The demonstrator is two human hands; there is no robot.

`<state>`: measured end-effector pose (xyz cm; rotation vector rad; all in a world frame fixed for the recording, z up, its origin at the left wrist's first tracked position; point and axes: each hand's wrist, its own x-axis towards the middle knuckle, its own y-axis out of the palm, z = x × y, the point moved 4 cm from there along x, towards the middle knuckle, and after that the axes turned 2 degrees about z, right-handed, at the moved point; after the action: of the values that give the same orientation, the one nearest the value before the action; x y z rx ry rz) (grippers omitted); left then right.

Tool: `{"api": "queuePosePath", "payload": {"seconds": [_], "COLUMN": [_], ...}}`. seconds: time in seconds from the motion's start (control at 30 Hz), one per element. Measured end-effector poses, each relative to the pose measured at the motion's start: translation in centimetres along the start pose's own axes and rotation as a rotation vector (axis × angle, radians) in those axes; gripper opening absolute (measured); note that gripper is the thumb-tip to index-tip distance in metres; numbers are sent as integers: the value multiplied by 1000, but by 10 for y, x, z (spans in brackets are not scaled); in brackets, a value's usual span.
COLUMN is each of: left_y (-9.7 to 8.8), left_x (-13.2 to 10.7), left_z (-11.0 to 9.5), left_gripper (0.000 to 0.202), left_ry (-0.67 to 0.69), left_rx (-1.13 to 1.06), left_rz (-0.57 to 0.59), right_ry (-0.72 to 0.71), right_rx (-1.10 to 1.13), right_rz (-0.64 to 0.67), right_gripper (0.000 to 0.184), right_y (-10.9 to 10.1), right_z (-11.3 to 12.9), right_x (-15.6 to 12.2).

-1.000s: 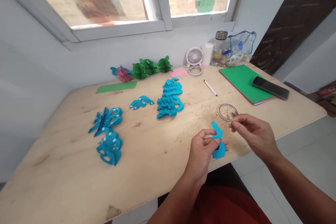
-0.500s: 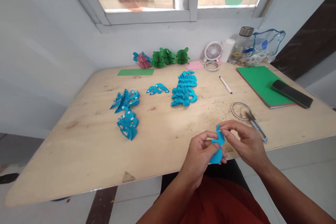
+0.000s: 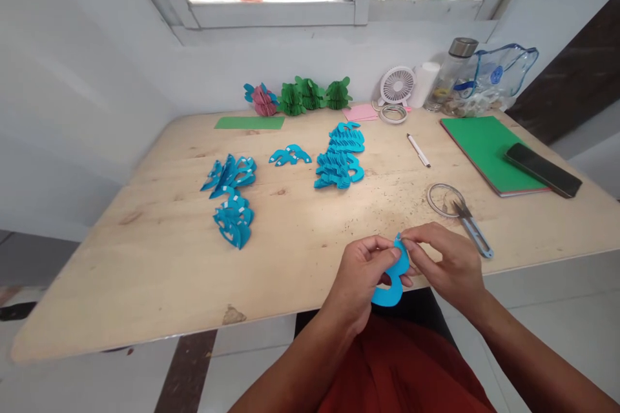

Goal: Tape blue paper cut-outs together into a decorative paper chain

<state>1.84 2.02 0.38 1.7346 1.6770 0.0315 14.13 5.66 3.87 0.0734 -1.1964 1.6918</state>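
Head view: the left hand (image 3: 361,271) grips the blue cutout (image 3: 394,287) at the table's (image 3: 290,258) near edge, apparently steadying it while the right hand (image 3: 448,261) pinches its upper tip; snips (image 3: 475,231) lie close by, probably for easy reach.

No txt legible, blue emblem (image 3: 496,75) on clr bag (image 3: 509,85) too blurry to read.

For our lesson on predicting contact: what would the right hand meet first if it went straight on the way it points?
The blue paper piece, close against the right hand; then probably the left hand, though depth is unclear.
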Motion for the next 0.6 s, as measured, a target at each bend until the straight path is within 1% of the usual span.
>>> {"api": "queuePosePath", "payload": {"seconds": [0.1,0.2,0.37,0.6], "left_y": [1,1,1,2], "left_x": [0,1,1,-1], "left_z": [-1,-2,-1,0], "left_gripper": [15,16,15,8], "left_ry": [-13,-24,-44,-41], "left_rx": [7,8,5,0], "left_rz": [12,15,10,31], "right_ry": [-176,-269,-348,-457], "right_rx": [-61,-97,-143,-237], "right_rz": [45,77,84,113], "right_gripper": [13,12,14,18], "right_y": [-1,-2,-6,-10], "right_z": [-2,-5,-4,-3], "right_x": [-1,-1,0,1]}}
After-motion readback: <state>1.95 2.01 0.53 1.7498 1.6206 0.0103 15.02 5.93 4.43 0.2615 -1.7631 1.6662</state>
